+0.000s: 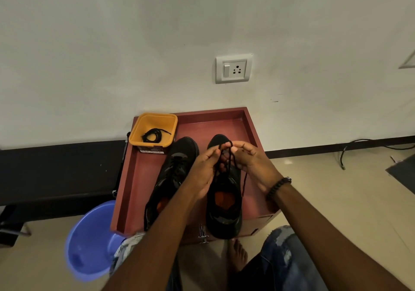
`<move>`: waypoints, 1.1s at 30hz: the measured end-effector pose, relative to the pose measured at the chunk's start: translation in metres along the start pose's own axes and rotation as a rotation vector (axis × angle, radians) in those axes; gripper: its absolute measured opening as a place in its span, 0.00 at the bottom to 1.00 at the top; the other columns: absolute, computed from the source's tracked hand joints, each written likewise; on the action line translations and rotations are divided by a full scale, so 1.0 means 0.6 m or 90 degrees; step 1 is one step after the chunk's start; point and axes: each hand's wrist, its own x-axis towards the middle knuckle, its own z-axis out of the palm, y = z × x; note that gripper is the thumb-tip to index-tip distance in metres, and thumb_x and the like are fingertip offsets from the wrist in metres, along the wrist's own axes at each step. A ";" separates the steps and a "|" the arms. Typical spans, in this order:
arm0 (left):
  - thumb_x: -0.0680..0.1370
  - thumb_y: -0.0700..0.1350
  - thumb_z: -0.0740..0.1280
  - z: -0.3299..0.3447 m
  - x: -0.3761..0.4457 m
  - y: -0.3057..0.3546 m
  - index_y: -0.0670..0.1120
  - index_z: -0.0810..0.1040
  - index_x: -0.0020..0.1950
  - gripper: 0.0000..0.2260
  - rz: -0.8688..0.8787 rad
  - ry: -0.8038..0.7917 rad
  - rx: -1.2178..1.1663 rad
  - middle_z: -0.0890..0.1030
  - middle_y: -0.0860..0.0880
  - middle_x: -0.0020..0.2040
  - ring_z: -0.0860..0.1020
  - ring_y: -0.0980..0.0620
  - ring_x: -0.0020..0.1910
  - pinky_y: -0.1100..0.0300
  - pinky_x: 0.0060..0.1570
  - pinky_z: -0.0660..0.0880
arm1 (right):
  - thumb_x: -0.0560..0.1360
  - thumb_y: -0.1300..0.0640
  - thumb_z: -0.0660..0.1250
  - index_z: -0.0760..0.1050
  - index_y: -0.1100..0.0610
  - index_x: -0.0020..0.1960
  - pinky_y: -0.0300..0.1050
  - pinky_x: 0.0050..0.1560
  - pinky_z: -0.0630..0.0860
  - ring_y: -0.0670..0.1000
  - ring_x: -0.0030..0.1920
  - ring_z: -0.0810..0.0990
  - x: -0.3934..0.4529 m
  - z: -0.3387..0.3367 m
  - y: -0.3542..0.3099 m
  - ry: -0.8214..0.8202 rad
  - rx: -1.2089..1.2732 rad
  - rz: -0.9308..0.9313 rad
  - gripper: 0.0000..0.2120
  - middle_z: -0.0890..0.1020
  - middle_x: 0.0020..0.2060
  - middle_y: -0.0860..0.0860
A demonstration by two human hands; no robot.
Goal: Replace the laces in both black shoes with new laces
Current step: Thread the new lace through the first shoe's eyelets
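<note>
Two black shoes stand toe-away on a maroon tray-top cabinet (143, 178). The left shoe (170, 178) is laced and lies partly under my left forearm. Over the right shoe (224, 210), both hands hold a black lace (230, 162) raised above its tongue. My left hand (202, 174) pinches one strand between thumb and fingers. My right hand (251, 160) pinches the other strand near its top, and a loose end hangs down the shoe's right side. A coiled black lace (153, 135) lies in a yellow tub (139, 131) at the tray's back left.
A blue plastic basin (89, 241) sits on the floor left of the cabinet. A wall socket (233, 68) is above. A black cable (359, 144) runs along the floor at right. My knees and a bare foot (235, 254) are below the cabinet front.
</note>
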 end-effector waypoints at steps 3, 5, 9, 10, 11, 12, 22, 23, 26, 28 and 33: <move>0.85 0.40 0.58 -0.007 0.010 0.004 0.44 0.76 0.58 0.08 -0.007 0.017 0.075 0.81 0.49 0.42 0.78 0.57 0.37 0.65 0.40 0.76 | 0.79 0.59 0.67 0.82 0.53 0.58 0.35 0.48 0.78 0.41 0.47 0.84 0.013 -0.006 -0.009 -0.014 -0.240 -0.082 0.10 0.86 0.47 0.47; 0.84 0.41 0.60 -0.007 0.015 0.006 0.42 0.73 0.60 0.06 -0.021 0.037 0.110 0.80 0.47 0.43 0.78 0.55 0.37 0.64 0.39 0.77 | 0.78 0.60 0.69 0.83 0.50 0.55 0.36 0.54 0.78 0.40 0.48 0.83 0.023 -0.002 -0.013 -0.009 -0.351 -0.128 0.09 0.85 0.48 0.44; 0.83 0.42 0.63 -0.018 0.022 0.008 0.43 0.68 0.61 0.08 -0.040 0.060 0.093 0.80 0.45 0.44 0.78 0.53 0.36 0.59 0.40 0.78 | 0.77 0.62 0.69 0.84 0.51 0.53 0.31 0.54 0.76 0.39 0.48 0.82 0.029 0.006 -0.016 0.013 -0.475 -0.193 0.09 0.85 0.47 0.43; 0.83 0.42 0.62 -0.021 0.022 0.009 0.43 0.70 0.58 0.06 -0.044 0.044 0.096 0.80 0.45 0.43 0.78 0.53 0.36 0.61 0.40 0.77 | 0.77 0.63 0.69 0.83 0.51 0.53 0.29 0.51 0.75 0.40 0.47 0.82 0.028 0.006 -0.017 0.016 -0.489 -0.203 0.09 0.85 0.46 0.44; 0.83 0.42 0.62 -0.022 0.020 0.009 0.42 0.74 0.56 0.04 -0.045 0.026 0.101 0.80 0.45 0.43 0.78 0.54 0.36 0.62 0.40 0.77 | 0.78 0.63 0.68 0.83 0.52 0.53 0.28 0.49 0.74 0.41 0.46 0.82 0.026 0.007 -0.018 0.020 -0.502 -0.213 0.09 0.85 0.46 0.45; 0.83 0.42 0.61 -0.024 0.019 0.007 0.42 0.76 0.54 0.06 -0.040 0.017 0.104 0.81 0.45 0.43 0.77 0.54 0.36 0.63 0.39 0.77 | 0.77 0.63 0.68 0.82 0.52 0.52 0.28 0.47 0.74 0.41 0.45 0.82 0.025 0.007 -0.018 0.025 -0.512 -0.222 0.09 0.84 0.45 0.46; 0.83 0.49 0.62 -0.023 0.015 0.011 0.44 0.81 0.57 0.12 -0.024 -0.064 0.242 0.82 0.49 0.45 0.79 0.56 0.41 0.62 0.44 0.75 | 0.74 0.61 0.73 0.72 0.50 0.53 0.36 0.47 0.75 0.46 0.45 0.77 0.019 0.013 -0.009 0.024 -0.580 -0.241 0.14 0.77 0.47 0.46; 0.83 0.49 0.62 -0.021 0.016 0.013 0.43 0.82 0.55 0.13 -0.017 -0.047 0.244 0.81 0.48 0.43 0.78 0.55 0.39 0.62 0.42 0.75 | 0.73 0.60 0.73 0.71 0.49 0.52 0.36 0.46 0.75 0.46 0.44 0.77 0.017 0.015 -0.010 0.032 -0.591 -0.243 0.14 0.76 0.45 0.45; 0.84 0.47 0.61 -0.017 0.020 0.018 0.41 0.82 0.50 0.13 -0.027 -0.024 0.226 0.81 0.46 0.40 0.78 0.54 0.36 0.62 0.40 0.75 | 0.74 0.59 0.73 0.72 0.50 0.48 0.34 0.44 0.72 0.43 0.43 0.74 0.005 0.019 -0.006 0.080 -0.648 -0.289 0.11 0.74 0.43 0.42; 0.83 0.47 0.62 -0.013 0.021 0.015 0.39 0.82 0.51 0.13 -0.029 -0.013 0.233 0.82 0.45 0.42 0.79 0.52 0.39 0.60 0.43 0.77 | 0.75 0.59 0.71 0.75 0.51 0.47 0.34 0.44 0.71 0.42 0.42 0.72 -0.008 0.019 -0.002 0.096 -0.658 -0.312 0.06 0.73 0.42 0.40; 0.79 0.45 0.70 -0.032 0.022 0.015 0.42 0.81 0.54 0.08 0.059 0.050 0.397 0.85 0.45 0.48 0.84 0.50 0.48 0.56 0.52 0.81 | 0.79 0.55 0.68 0.79 0.52 0.58 0.34 0.54 0.76 0.42 0.48 0.80 -0.034 0.019 0.006 0.013 -0.562 -0.194 0.08 0.82 0.49 0.45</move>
